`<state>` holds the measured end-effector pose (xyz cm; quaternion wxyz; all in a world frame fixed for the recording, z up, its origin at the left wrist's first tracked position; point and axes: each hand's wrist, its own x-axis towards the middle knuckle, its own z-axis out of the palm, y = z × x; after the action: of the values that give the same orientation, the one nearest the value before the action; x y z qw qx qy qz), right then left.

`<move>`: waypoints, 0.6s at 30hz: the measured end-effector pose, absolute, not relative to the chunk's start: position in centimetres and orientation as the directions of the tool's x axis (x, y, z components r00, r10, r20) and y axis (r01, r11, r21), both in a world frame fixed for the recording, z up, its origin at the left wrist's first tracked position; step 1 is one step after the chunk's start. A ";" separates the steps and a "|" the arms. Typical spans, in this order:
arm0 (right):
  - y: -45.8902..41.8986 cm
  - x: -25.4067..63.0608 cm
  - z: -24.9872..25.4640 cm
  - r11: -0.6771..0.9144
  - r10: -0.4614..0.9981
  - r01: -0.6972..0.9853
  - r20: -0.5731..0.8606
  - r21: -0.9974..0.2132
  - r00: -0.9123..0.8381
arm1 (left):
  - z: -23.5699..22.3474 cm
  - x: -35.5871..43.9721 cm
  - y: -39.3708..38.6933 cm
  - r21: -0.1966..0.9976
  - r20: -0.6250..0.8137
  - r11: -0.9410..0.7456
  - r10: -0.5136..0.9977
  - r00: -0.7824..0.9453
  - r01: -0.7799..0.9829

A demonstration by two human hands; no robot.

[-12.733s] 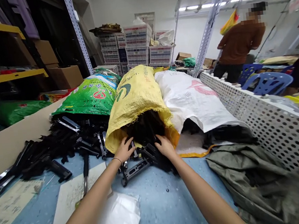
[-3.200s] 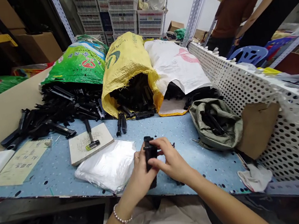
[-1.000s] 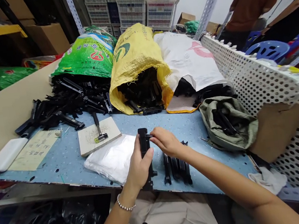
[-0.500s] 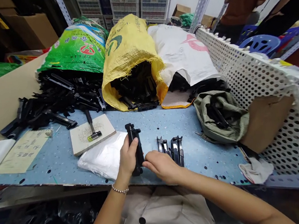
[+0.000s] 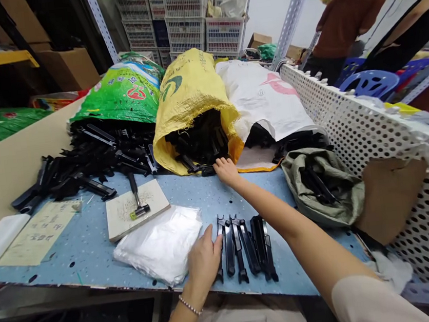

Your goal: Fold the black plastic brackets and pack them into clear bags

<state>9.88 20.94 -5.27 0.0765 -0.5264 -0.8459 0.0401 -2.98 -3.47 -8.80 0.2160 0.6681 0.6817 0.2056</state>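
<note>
The black parts lie side by side on the blue table, my left hand at the row's left end, thumb and forefinger parted (any grip, I can't tell). My right hand curls over another black part at the mouth of the yellow sack, pinching or not, unclear.

The camera is worn on the person's head and looks forward and down, over the speckled blue tabletop, toward the yellow woven sack. It is near, higher than this sack, and faces its open mouth.
</note>
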 end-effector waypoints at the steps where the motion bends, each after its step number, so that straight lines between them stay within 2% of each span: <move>1: 21.0 10.0 -5.3 0.450 0.893 0.881 0.083 -0.146 -0.442 | -8.9 -3.4 -3.4 0.623 0.025 -0.004 1.000 -0.015 0.782; 4: 20.3 10.3 -5.2 0.459 0.889 0.873 0.076 -0.167 -0.452 | -9.3 -4.6 -2.7 0.792 0.086 -0.051 0.996 -0.029 0.609; 6: 18.8 10.4 -5.0 0.457 0.889 0.866 0.072 -0.203 -0.452 | -9.3 -5.0 -2.0 0.900 0.059 -0.019 0.995 -0.078 0.435; 8: 16.2 10.2 -4.7 0.461 0.886 0.853 0.064 -0.244 -0.460 | -8.9 -5.1 -0.9 0.981 -0.015 0.045 0.988 -0.154 0.190; 11: 10.9 10.1 -4.2 0.528 0.838 0.757 0.090 -0.385 -0.539 | -7.1 -5.0 0.6 0.980 -0.101 0.065 0.976 -0.191 -0.187; 12: 9.1 10.1 -3.9 0.558 0.808 0.666 0.143 -0.495 -0.571 | -6.3 -4.9 0.9 0.965 -0.101 0.053 0.978 -0.180 -0.257; 15: 5.4 10.7 -2.5 0.516 0.840 0.516 0.288 -0.684 -0.460 | -4.1 -4.4 0.8 0.947 -0.089 0.048 0.989 -0.117 -0.319; 18: 4.7 10.8 -1.3 0.474 0.879 0.562 0.325 -0.678 -0.349 | -3.1 -3.7 -0.4 0.922 -0.158 0.145 0.987 -0.007 -0.358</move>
<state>10.84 4.74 -1.28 0.3414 -0.4573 -0.7876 0.2323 -3.66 -0.37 -3.11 0.6104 0.3518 0.4470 0.5511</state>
